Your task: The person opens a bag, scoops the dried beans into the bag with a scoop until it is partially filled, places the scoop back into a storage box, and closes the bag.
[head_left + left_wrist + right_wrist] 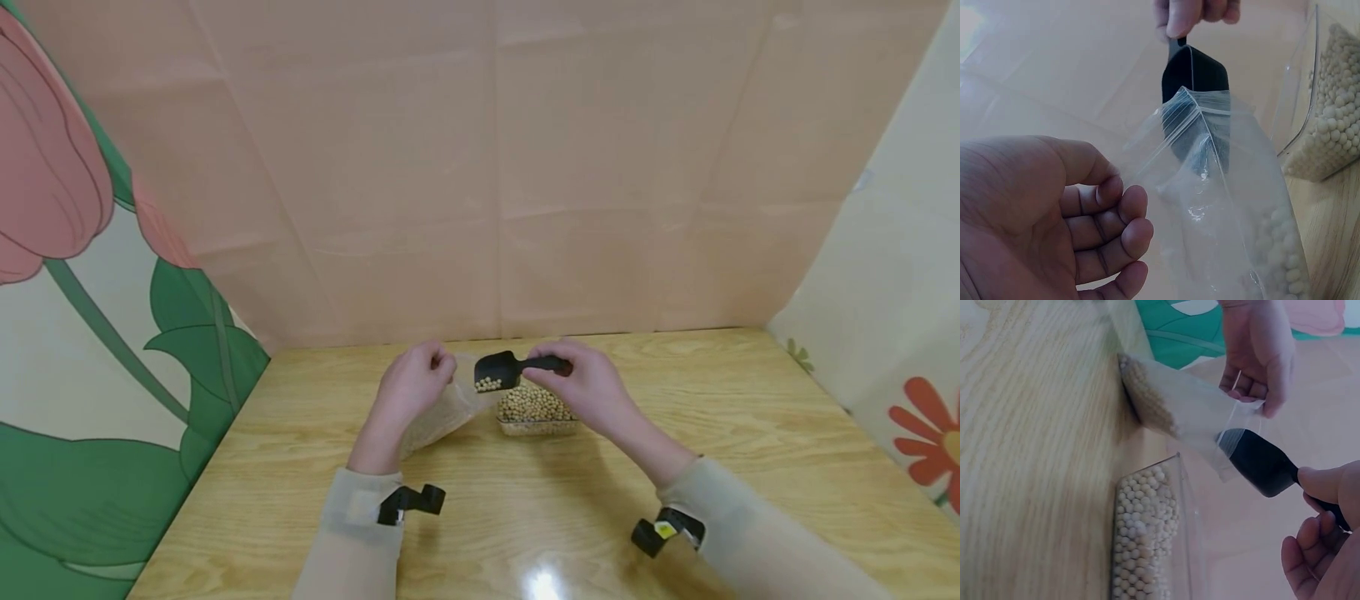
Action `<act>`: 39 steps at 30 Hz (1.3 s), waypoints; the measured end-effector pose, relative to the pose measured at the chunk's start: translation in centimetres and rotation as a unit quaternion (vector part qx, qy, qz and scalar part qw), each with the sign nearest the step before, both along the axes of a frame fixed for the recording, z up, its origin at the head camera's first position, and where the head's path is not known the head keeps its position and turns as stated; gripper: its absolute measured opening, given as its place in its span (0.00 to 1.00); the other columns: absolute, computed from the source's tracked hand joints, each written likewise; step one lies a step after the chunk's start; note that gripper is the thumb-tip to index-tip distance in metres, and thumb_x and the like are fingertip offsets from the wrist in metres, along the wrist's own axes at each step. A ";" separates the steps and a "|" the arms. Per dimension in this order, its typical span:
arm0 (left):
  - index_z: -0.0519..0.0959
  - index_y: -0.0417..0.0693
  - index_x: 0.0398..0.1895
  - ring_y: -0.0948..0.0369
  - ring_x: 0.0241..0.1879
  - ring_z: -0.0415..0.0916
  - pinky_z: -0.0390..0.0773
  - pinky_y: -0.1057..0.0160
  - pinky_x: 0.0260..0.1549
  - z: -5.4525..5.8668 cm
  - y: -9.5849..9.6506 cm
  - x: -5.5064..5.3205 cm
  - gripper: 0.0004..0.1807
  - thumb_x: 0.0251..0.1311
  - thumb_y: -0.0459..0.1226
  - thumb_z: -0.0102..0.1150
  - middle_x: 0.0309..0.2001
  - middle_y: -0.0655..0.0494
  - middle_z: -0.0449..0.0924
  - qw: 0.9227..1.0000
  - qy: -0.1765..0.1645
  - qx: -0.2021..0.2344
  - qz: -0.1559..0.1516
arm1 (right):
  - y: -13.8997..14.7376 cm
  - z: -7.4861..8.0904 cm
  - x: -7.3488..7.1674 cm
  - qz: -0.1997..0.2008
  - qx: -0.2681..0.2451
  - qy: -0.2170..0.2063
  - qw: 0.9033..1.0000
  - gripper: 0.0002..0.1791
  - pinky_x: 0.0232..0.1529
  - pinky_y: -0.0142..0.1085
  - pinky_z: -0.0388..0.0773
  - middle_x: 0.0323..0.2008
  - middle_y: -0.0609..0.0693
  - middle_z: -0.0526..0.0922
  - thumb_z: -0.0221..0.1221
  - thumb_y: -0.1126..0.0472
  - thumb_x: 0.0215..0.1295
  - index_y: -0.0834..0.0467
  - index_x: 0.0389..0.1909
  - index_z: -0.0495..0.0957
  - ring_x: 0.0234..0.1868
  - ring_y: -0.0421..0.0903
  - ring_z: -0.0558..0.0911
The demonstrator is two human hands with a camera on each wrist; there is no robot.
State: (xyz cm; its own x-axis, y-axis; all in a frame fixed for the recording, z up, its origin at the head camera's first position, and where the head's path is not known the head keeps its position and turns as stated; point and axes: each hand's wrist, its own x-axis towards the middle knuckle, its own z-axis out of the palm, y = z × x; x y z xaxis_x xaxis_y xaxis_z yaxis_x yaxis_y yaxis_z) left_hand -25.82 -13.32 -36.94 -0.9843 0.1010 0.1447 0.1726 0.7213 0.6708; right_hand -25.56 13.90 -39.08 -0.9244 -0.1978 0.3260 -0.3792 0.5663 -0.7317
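Observation:
A clear zip bag (1204,206) has soybeans in its lower part, and my left hand (414,385) pinches its upper edge between thumb and forefinger. The handle of a black scoop (497,372) is held by my right hand (588,387). Some soybeans lie in the scoop's bowl in the head view. In both wrist views the scoop's front end is inside the bag's mouth. Just below the scoop stands a clear plastic box (538,428) heaped with soybeans (1138,540).
Both hands work over a wood-grain table (510,517). A pinkish covering (495,167) hangs behind it. Painted walls with flowers and leaves stand on the left and right. The box is close beside the bag on its right.

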 end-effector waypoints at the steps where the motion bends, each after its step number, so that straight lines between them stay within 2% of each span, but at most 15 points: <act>1: 0.81 0.50 0.35 0.55 0.26 0.71 0.72 0.55 0.30 0.0 0.0 0.0 0.14 0.82 0.39 0.51 0.31 0.55 0.80 1.000 0.000 0.000 -0.001 | -0.1 0.1 0.0 0.001 0.008 0.008 1.000 0.10 0.35 0.43 0.75 0.40 0.47 0.85 0.75 0.54 0.71 0.50 0.50 0.91 0.33 0.48 0.77; 8: 0.80 0.51 0.35 0.55 0.25 0.70 0.72 0.55 0.30 -0.1 0.0 0.1 0.14 0.83 0.39 0.50 0.31 0.55 0.80 1.000 0.000 0.005 -0.004 | -0.4 0.8 0.3 0.007 0.058 0.069 0.996 0.10 0.36 0.43 0.75 0.41 0.45 0.86 0.77 0.57 0.69 0.50 0.49 0.91 0.33 0.45 0.78; 13: 0.80 0.51 0.35 0.55 0.26 0.71 0.72 0.55 0.30 -0.2 0.0 0.1 0.14 0.82 0.39 0.51 0.31 0.55 0.81 1.000 0.002 0.002 -0.002 | -0.4 0.9 0.3 0.010 0.063 0.082 0.995 0.10 0.37 0.43 0.76 0.41 0.44 0.87 0.78 0.58 0.68 0.51 0.48 0.91 0.35 0.44 0.80; 23: 0.81 0.51 0.35 0.55 0.27 0.72 0.72 0.55 0.31 -0.2 0.1 0.0 0.13 0.81 0.40 0.51 0.31 0.55 0.80 1.000 -0.001 0.000 0.000 | 1.2 1.3 0.9 0.014 0.018 0.031 0.999 0.12 0.36 0.40 0.80 0.50 0.48 0.89 0.75 0.55 0.72 0.51 0.53 0.91 0.39 0.48 0.81; 29: 0.81 0.50 0.34 0.55 0.27 0.72 0.72 0.55 0.31 -0.1 0.0 -0.1 0.14 0.81 0.39 0.51 0.31 0.54 0.80 1.000 0.001 -0.003 0.003 | 3.0 1.6 1.1 -0.002 -0.006 0.002 1.000 0.14 0.41 0.38 0.82 0.57 0.48 0.88 0.74 0.52 0.73 0.50 0.55 0.90 0.45 0.48 0.84; 39: 0.80 0.50 0.35 0.55 0.27 0.72 0.72 0.55 0.31 0.1 0.0 -0.1 0.14 0.82 0.40 0.51 0.32 0.54 0.81 1.000 -0.004 -0.008 0.005 | 5.8 1.5 1.4 -0.025 0.006 -0.019 0.999 0.15 0.36 0.38 0.80 0.53 0.52 0.89 0.73 0.51 0.75 0.52 0.55 0.89 0.39 0.52 0.81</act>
State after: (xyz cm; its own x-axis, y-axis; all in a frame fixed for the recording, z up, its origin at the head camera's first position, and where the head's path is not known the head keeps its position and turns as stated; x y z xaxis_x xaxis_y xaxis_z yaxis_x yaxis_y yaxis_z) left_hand -25.91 -13.29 -36.82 -0.9864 0.0927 0.1355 0.1597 0.7330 0.6612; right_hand -24.14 19.72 -37.60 -0.9448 -0.1545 0.2891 -0.3227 0.5935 -0.7374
